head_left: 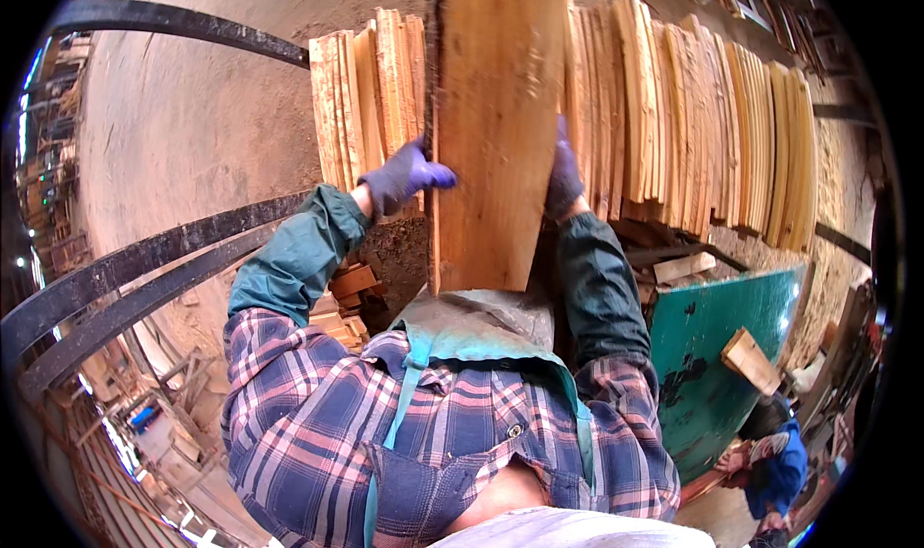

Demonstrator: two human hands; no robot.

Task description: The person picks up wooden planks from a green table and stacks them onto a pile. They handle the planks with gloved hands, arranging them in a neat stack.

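Observation:
A wide, long wooden board (496,125) is held between my two hands, its near end close to my apron (481,327) and its far end running out of the top of the view. My left hand (404,175), in a purple and grey glove, grips the board's left edge. On the right edge my right hand (565,175) closes in a similar glove, its fingers partly hidden by the board. Beyond and beneath the board stands a row of planks on edge (674,115), packed side by side; the board covers the middle of that row.
Dark metal rails (183,230) curve along the left. Wood offcuts (351,283) lie below my left forearm. At the right is a green panel (722,356) with a wood piece (751,360) on it. Another person in blue (778,471) is at the lower right.

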